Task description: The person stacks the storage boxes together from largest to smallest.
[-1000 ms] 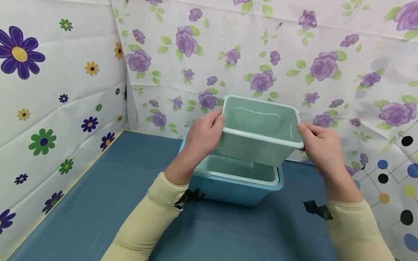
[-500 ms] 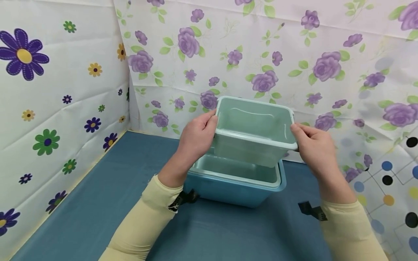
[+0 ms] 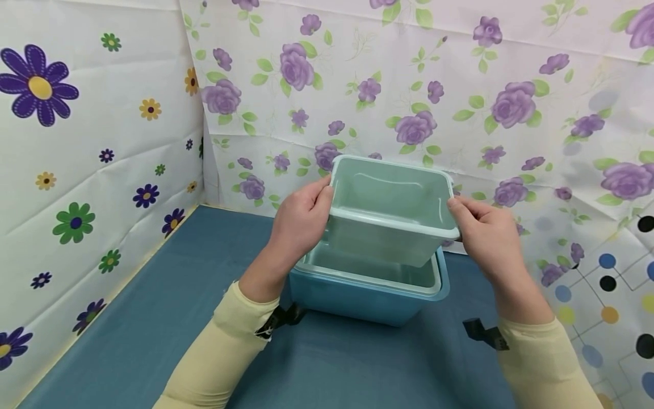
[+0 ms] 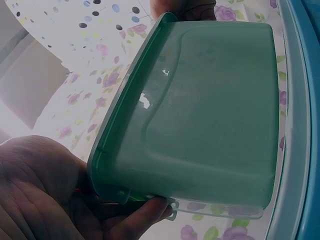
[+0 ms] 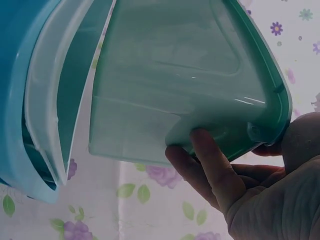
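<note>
A pale green plastic storage bin [image 3: 388, 238] is held up between both hands, tilted with its open top showing. My left hand [image 3: 301, 218] grips its left rim, thumb on top; in the left wrist view that hand's fingers reach under the rim. On the opposite side my right hand [image 3: 490, 241] pinches the right rim, and its fingertips [image 5: 200, 137] touch the outer wall. Right below stands a larger blue bin [image 3: 357, 298] with a light green bin [image 3: 429, 284] nested inside. The held bin's lower part overlaps the nested bin's opening in the head view.
The bins stand on a blue-covered table [image 3: 138, 318] near the back. Behind them hangs a sheet with purple roses [image 3: 293, 65], close to the held bin. A flower-printed sheet [image 3: 66, 170] lines the left side, and a dotted one [image 3: 613, 301] the right.
Both hands have moved the held bin to the left and slightly down over the nested bins. The grip on its rim stays the same.
</note>
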